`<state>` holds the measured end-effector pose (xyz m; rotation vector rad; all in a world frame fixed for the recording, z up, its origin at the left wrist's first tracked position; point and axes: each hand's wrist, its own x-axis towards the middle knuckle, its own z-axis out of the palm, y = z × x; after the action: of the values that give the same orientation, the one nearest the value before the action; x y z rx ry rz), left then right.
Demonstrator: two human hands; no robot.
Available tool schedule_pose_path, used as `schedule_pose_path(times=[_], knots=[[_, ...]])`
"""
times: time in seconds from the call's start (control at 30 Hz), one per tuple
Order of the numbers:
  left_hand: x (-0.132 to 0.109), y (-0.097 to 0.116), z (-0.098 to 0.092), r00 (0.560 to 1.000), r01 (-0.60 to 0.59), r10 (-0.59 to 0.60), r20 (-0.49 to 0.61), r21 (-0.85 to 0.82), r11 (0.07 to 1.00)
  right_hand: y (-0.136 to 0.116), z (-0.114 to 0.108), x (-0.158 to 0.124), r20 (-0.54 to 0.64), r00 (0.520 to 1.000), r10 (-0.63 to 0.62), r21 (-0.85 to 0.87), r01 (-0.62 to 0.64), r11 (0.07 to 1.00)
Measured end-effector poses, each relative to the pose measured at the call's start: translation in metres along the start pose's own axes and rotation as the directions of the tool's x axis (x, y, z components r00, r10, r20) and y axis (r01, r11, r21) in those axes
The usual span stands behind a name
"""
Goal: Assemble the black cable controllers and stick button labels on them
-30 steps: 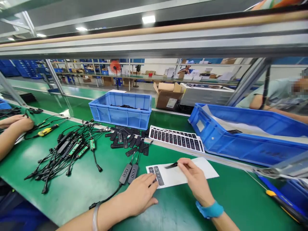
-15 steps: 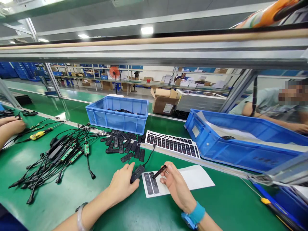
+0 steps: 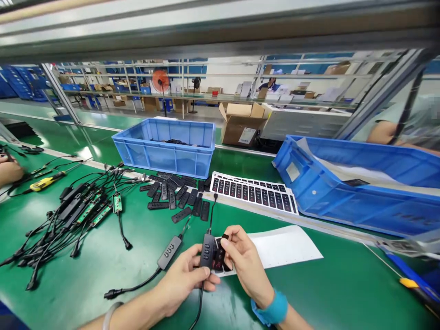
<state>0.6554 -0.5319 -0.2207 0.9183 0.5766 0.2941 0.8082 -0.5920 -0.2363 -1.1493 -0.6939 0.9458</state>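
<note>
The left hand grips a black inline cable controller upright; beside it, the right hand pinches a black button sticker strip against it

Bright, even overhead light; only faint, soft shadows. Sheen on the green tabletop. Wide-angle lens bows the overhead rail. Motion blur smears the frame edges; centre stays sharp.
</note>
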Motion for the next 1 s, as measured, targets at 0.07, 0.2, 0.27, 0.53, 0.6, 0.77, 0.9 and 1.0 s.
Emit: schedule_pose_path(times=[0.07,0.2,0.27,0.53,0.6,0.77,0.9,1.0], knots=[[0.0,0.0,0.0,1.0,0.012,-0.012,0.025,-0.002,1.0,0.0,0.001,-0.003,0.011,1.0,0.018,-0.052,-0.018,0.998],[0.0,-0.001,0.0,0.997,0.016,-0.014,0.078,-0.015,1.0,0.0,0.004,-0.005,0.004,0.999,0.048,-0.094,-0.048,0.994],[0.0,-0.002,0.0,0.996,0.016,-0.014,0.092,-0.023,1.0,-0.001,0.006,-0.006,0.003,0.999,0.047,-0.107,-0.047,0.993],[-0.001,-0.005,0.002,0.994,0.012,-0.008,0.107,-0.039,0.999,-0.006,0.01,-0.008,-0.019,0.998,0.063,-0.146,-0.065,0.987],[-0.002,-0.004,0.002,0.995,0.011,-0.006,0.103,-0.046,0.999,-0.007,0.01,-0.008,-0.022,0.998,0.058,-0.159,-0.061,0.985],[-0.002,-0.004,0.003,0.995,0.023,-0.019,0.098,-0.035,0.999,-0.008,0.011,-0.008,-0.022,0.999,0.049,-0.173,-0.053,0.984],[-0.003,-0.004,0.003,0.995,0.03,-0.028,0.095,-0.016,0.999,-0.006,0.01,-0.008,-0.012,0.999,0.049,-0.176,-0.05,0.983],[-0.003,-0.004,0.003,0.995,0.029,-0.028,0.099,-0.006,1.0,-0.006,0.009,-0.008,-0.002,0.999,0.048,-0.173,-0.048,0.984]])
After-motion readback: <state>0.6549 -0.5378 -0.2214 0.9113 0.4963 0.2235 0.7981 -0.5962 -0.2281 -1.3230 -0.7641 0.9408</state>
